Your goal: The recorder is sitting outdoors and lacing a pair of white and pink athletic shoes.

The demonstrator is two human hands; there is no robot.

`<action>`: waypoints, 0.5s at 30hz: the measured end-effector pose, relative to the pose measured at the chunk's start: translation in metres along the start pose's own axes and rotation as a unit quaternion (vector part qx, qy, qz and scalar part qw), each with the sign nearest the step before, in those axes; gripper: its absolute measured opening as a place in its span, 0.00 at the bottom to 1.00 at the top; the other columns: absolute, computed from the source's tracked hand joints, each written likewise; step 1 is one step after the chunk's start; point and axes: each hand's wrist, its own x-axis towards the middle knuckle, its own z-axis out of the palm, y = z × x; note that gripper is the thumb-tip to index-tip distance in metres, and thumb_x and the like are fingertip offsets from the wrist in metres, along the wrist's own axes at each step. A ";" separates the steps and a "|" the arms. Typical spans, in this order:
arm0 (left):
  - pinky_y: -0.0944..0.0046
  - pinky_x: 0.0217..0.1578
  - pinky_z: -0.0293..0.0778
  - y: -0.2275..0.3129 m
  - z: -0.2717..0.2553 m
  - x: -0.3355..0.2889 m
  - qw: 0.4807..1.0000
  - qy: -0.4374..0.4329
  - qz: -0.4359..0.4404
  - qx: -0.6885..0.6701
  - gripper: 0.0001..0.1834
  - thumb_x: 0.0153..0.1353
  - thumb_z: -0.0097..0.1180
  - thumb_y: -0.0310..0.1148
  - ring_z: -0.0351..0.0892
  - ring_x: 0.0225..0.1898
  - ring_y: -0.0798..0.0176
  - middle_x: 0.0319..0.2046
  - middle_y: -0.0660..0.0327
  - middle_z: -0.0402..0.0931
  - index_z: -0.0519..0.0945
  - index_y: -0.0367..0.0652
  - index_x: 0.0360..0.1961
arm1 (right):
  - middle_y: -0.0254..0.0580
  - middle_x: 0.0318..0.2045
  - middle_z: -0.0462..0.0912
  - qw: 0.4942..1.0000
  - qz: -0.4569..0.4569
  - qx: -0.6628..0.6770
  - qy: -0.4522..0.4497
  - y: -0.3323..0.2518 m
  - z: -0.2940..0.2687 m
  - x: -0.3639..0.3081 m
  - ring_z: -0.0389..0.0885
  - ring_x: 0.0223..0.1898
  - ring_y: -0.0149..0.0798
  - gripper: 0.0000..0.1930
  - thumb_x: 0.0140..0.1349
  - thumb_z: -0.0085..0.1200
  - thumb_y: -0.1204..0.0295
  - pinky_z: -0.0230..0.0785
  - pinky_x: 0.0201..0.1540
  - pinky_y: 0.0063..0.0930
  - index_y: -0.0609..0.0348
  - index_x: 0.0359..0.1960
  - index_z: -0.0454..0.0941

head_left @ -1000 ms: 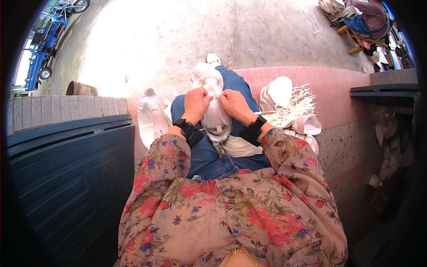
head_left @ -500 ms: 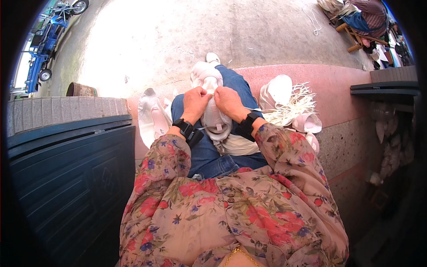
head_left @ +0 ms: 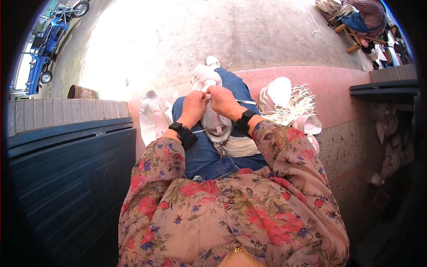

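A pale white-pink sneaker [head_left: 215, 122] lies across my lap on the blue jeans, its opening toward me. My left hand [head_left: 193, 107] and my right hand [head_left: 225, 103] meet over its lacing, fingertips pinched close together. Both appear to grip a white shoelace [head_left: 247, 102], one length of which trails out past my right hand. Another pale strip shows beside my left wrist. The fingers hide the eyelets and most of the lace. Beyond my hands sits another pale, rounded shoe part [head_left: 203, 75] on my legs.
At my right lie a bundle of white laces [head_left: 299, 107], a white shoe [head_left: 279, 91] and pinkish shoe pieces [head_left: 307, 123]. More shoes [head_left: 153, 118] lie at my left. Dark blue doors [head_left: 66, 187] flank me. A brown pot [head_left: 82, 91] and a blue three-wheeler [head_left: 44, 58] stand farther off.
My hands have drawn closer together and shifted slightly left and away from me. The lace beyond my right hand now stretches out more visibly.
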 end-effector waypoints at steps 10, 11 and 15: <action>0.59 0.28 0.71 -0.021 -0.028 0.016 0.912 -0.026 0.295 0.282 0.03 0.45 0.46 0.25 0.71 0.29 0.54 0.23 0.55 0.69 0.70 0.40 0.25 | 0.52 0.27 0.76 0.995 -0.082 -0.027 0.049 0.010 -0.019 -0.014 0.75 0.34 0.53 0.16 0.48 0.52 0.70 0.66 0.36 0.42 0.59 0.40 0.67; 0.60 0.28 0.71 -0.033 -0.050 0.015 0.925 0.039 0.258 0.276 0.05 0.45 0.44 0.23 0.70 0.29 0.55 0.24 0.55 0.68 0.70 0.40 0.26 | 0.53 0.28 0.76 0.996 0.052 -0.004 -0.067 0.002 -0.037 -0.018 0.75 0.35 0.52 0.18 0.48 0.53 0.69 0.66 0.36 0.41 0.58 0.42 0.67; 0.60 0.28 0.72 -0.132 -0.203 0.000 0.856 0.261 0.082 0.440 0.02 0.53 0.44 0.25 0.74 0.27 0.54 0.24 0.54 0.69 0.68 0.40 0.29 | 0.39 0.21 0.75 0.993 0.071 0.077 -0.062 0.041 -0.081 -0.053 0.73 0.24 0.32 0.16 0.47 0.58 0.67 0.64 0.27 0.25 0.59 0.37 0.73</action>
